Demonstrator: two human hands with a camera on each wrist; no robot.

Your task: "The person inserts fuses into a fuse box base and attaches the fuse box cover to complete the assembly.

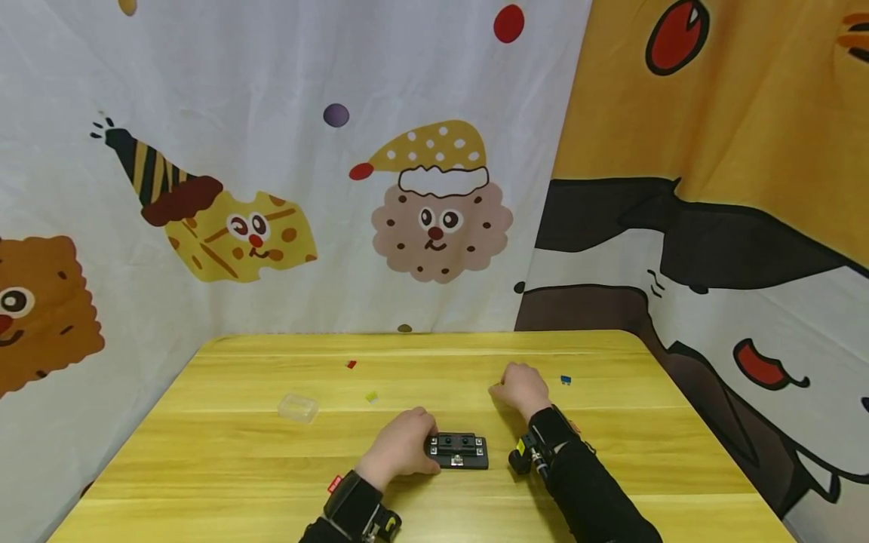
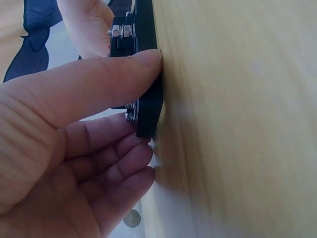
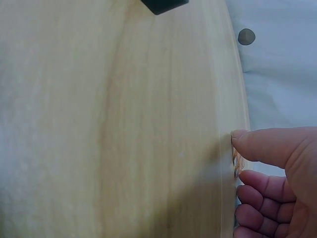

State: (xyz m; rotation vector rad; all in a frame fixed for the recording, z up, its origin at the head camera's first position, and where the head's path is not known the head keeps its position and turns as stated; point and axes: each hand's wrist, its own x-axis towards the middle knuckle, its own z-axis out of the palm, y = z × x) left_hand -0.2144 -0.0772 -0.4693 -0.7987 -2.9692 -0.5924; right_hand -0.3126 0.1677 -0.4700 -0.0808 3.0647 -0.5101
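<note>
A black rectangular base with screw terminals (image 1: 458, 457) lies flat on the table, in front of the person. The left hand (image 1: 399, 446) grips its left end, thumb at the near edge and fingers at the far side. Metal nuts (image 2: 121, 31) stand out from its top in the left wrist view. Farther off to the right, the right hand (image 1: 524, 388) is down at the tabletop. Between its thumb and index finger is a small coppery, shiny piece (image 3: 237, 159), mostly hidden by the fingertips; its kind cannot be told.
On the wooden table (image 1: 237, 467) lie a clear plastic box (image 1: 298, 408), a small red piece (image 1: 351, 364) and a yellow-green piece (image 1: 372, 397) to the left. A small blue piece (image 1: 566, 380) lies right of the right hand. A printed curtain (image 1: 271, 90) hangs behind the table.
</note>
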